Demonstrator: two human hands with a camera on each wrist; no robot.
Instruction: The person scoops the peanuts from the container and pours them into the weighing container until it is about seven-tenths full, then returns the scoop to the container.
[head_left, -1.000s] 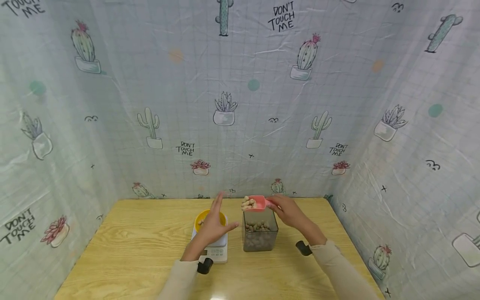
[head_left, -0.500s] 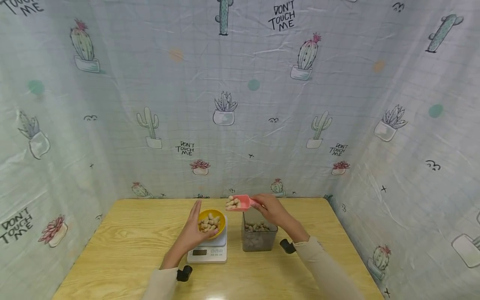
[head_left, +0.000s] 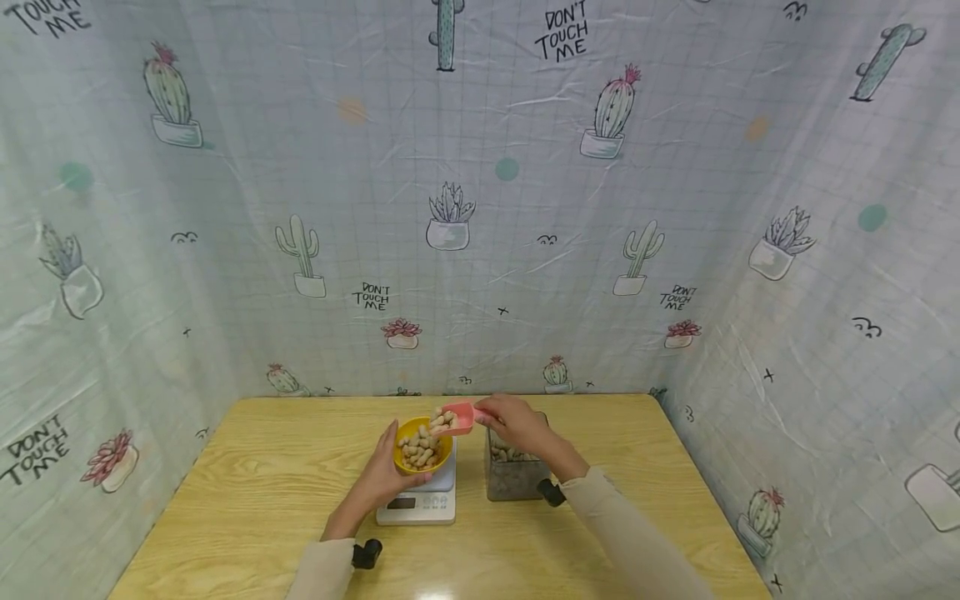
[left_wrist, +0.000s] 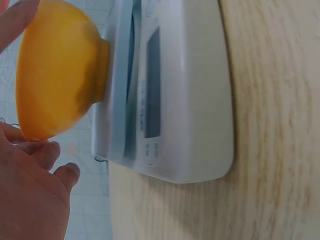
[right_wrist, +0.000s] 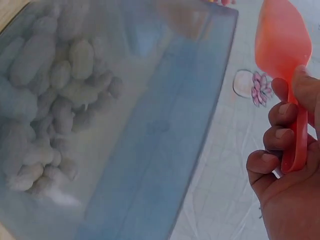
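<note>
A yellow bowl (left_wrist: pixel 57 70) with peanuts (head_left: pixel 418 450) in it stands on the plate of a white kitchen scale (head_left: pixel 441 508). My left hand (head_left: pixel 378 479) spans the bowl, thumb at one side of the rim and fingers at the other. The right hand (head_left: pixel 517 427) grips the handle of a pink scoop (head_left: pixel 462 419). Peanuts fill the scoop's mouth, which hangs over the bowl's right rim. In the right wrist view, the fingers curl round the handle and the scoop's underside (right_wrist: pixel 284 45) shows.
Right of the scale stands a see-through grey container (head_left: pixel 513 487) with many more peanuts (right_wrist: pixel 62 115), partly below my right forearm. A wooden table (head_left: pixel 285 483) carries everything. A cactus-print curtain (head_left: pixel 495 275) encloses the back and both sides.
My right hand has carried the loaded scoop leftward from above the container to the bowl. The left hand has moved back and left, then taken hold of the bowl's rim.
</note>
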